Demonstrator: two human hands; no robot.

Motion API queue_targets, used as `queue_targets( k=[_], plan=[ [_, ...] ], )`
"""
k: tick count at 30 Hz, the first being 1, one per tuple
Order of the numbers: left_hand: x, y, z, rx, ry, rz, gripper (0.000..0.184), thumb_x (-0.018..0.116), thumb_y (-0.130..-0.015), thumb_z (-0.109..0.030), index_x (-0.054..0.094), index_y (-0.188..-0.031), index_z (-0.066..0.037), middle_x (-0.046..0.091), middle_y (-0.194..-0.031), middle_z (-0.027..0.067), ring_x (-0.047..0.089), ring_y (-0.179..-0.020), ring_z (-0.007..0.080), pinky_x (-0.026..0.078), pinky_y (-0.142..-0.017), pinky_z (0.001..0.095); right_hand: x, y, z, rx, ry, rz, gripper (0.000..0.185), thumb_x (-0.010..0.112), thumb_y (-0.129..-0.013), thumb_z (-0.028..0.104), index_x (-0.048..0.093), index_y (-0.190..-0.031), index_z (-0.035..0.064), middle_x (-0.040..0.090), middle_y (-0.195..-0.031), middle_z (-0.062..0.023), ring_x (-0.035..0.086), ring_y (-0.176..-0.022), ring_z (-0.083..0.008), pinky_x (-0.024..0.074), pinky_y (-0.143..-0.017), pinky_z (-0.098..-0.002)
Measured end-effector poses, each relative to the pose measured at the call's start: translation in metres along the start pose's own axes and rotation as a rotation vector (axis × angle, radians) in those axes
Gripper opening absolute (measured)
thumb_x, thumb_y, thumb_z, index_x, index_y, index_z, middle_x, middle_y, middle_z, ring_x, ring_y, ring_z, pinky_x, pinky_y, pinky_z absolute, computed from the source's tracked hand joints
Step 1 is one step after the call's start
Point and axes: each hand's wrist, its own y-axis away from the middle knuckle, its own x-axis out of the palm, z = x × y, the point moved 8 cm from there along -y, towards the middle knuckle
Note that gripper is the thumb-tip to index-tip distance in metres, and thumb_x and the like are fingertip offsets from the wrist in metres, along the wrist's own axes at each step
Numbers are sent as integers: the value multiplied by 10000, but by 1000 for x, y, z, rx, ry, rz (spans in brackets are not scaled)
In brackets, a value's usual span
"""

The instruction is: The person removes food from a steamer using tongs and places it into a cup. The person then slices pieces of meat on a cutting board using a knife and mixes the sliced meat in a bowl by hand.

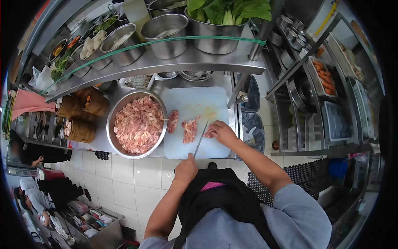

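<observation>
My left hand (pixel 186 170) is closed round the handle of a knife (pixel 200 140), its blade pointing away from me over the white cutting board (pixel 178 97). To the right of the blade, the curled fingers of my right hand (pixel 223 133) grip a piece of raw chicken (pixel 208 132), which they partly hide. Left of the knife lies a larger chicken piece (pixel 190 129). Another strip of raw meat (pixel 173 121) rests near the board's left side. Beside the board stands a big steel bowl (pixel 111 130) heaped with cut raw chicken (pixel 139 124).
A steel shelf (pixel 161 70) with bowls and leafy greens (pixel 228 12) overhangs the counter's back. Bamboo steamers (pixel 80 130) stand at left. Lined bins (pixel 253 133) and a rack (pixel 298 99) are at right. People (pixel 49 191) are at lower left.
</observation>
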Motion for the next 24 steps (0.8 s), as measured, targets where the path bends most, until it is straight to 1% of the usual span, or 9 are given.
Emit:
queue_targets(
  k=[3, 6, 9, 12, 15, 17, 20, 22, 24],
  plan=[
    [2, 2, -7, 14, -80, 84, 186, 502, -988, -158, 492, -1061, 13, 684, -798, 321, 696, -751, 512, 563, -699, 603, 11, 2, 4, -79, -11, 55, 129, 690, -859, 98, 688, -985, 68, 656, -1042, -92, 653, -1008, -318, 548, -879, -403],
    [15, -7, -5, 32, -87, 74, 174, 493, -964, -117, 481, -1072, 20, 687, -803, 318, 699, -747, 512, 574, -705, 592, 17, 5, -3, -59, 18, 17, 99, 654, -864, 77, 682, -959, 83, 655, -1016, -81, 652, -964, -303, 546, -867, -400],
    [47, -45, -4, 46, 11, 16, 189, 487, -954, -104, 465, -1092, 24, 683, -824, 339, 702, -778, 517, 574, -727, 595, 25, 2, 3, -137, 137, 63, 96, 648, -844, 70, 669, -936, 89, 643, -991, -83, 641, -918, -290, 540, -862, -391],
    [44, -76, -17, 29, 24, 11, 201, 483, -963, -117, 452, -1107, 20, 679, -854, 360, 700, -815, 525, 569, -741, 603, 24, -5, 6, -60, 141, 163, 95, 652, -820, 67, 676, -908, 41, 634, -1008, -101, 645, -913, -307, 545, -847, -422],
    [41, -59, -11, 19, 45, 60, 204, 474, -979, -140, 451, -1108, 17, 675, -881, 373, 691, -840, 539, 563, -759, 610, 24, -1, 4, -45, 62, 137, 78, 669, -828, 87, 676, -892, 43, 633, -988, -104, 643, -915, -313, 545, -851, -423],
    [46, -30, 7, -19, 33, 114, 237, 491, -992, -148, 458, -1151, 23, 681, -880, 354, 691, -856, 531, 560, -766, 595, 19, 1, 2, 36, 15, 95, 72, 681, -843, 104, 678, -885, 45, 633, -973, -104, 643, -918, -309, 546, -858, -422],
    [36, -8, 11, 0, -14, 146, 262, 496, -1016, -204, 461, -1143, 22, 678, -855, 358, 686, -826, 538, 552, -755, 610, 2, 4, -4, 85, -116, 34, 92, 677, -881, 129, 677, -904, 41, 644, -983, -109, 660, -943, -320, 555, -863, -416],
    [16, -7, 9, -37, 27, 25, 283, 488, -1032, -240, 462, -1135, 22, 679, -831, 350, 688, -801, 531, 550, -739, 618, -9, 6, -6, 108, -203, 26, 126, 673, -902, 156, 681, -944, 37, 654, -990, -119, 671, -963, -338, 561, -862, -416],
    [5, -10, -3, -16, 2, 65, 271, 490, -1023, -220, 462, -1134, 25, 679, -837, 354, 689, -804, 532, 551, -739, 618, -7, 4, -10, 60, -169, 21, 119, 666, -900, 146, 685, -953, 41, 652, -988, -120, 670, -960, -337, 559, -862, -419]
  ],
)
